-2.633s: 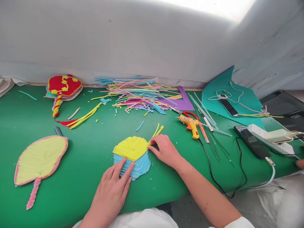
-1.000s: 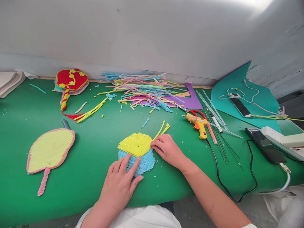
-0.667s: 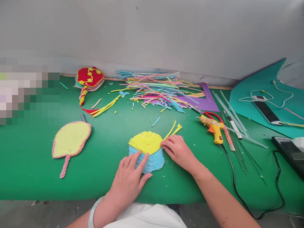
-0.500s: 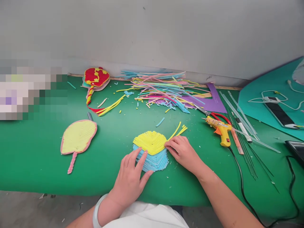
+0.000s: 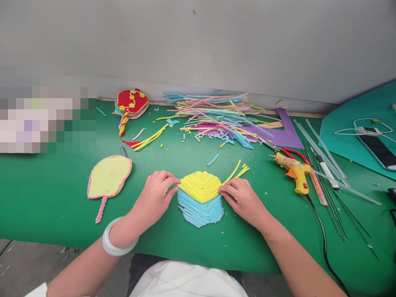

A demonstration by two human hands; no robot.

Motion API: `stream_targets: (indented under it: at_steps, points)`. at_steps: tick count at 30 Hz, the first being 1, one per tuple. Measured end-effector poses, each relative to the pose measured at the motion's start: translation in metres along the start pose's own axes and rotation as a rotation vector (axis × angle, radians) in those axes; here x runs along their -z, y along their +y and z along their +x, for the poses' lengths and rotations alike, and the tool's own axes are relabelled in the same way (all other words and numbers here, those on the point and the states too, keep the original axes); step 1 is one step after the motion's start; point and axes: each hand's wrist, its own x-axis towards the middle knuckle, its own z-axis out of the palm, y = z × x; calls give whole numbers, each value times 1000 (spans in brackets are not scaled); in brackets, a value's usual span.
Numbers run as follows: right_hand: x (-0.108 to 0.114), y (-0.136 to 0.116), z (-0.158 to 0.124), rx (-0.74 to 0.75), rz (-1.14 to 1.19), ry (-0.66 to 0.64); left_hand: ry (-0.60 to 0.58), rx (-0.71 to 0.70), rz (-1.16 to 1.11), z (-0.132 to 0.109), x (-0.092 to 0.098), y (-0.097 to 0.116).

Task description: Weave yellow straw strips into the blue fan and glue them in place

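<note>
In front of me on the green table lies a rounded fan-shaped piece (image 5: 201, 208), its lower part blue and its upper part covered by yellow pipe cleaners (image 5: 201, 185) laid in a V pattern. My left hand (image 5: 159, 192) pinches the left edge of the yellow layer with thumb and forefinger. At the opposite edge, the closed fingers of my right hand (image 5: 239, 198) grip the yellow layer's right corner. Several loose yellow pipe cleaners (image 5: 236, 169) stick out behind the right hand. Its fingertips partly hide that corner.
A finished yellow fan with pink rim (image 5: 109, 177) lies left, a red fan (image 5: 132, 102) behind it. Pipe cleaners (image 5: 213, 111) heap at the back. Right are a yellow glue gun (image 5: 293, 169) with a cord, red-handled pliers (image 5: 293, 152), thin wires (image 5: 332, 206) and a phone (image 5: 380, 148).
My left hand has moved from lying over the blue lower part to pinching the yellow layer's left edge. The right hand stays at the right corner. The view has shifted slightly.
</note>
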Motion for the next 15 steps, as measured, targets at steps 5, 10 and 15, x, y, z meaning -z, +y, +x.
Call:
stream_targets:
  at_steps: [5,10,15]
  points:
    - [0,0,0,3,-6,2,-122,15,-101,18,-9,-8]
    - [0,0,0,14,-19,6,-128,49,-125,16,-17,-10]
    - [1,0,0,20,-25,15,-125,47,-141,15,-17,-12]
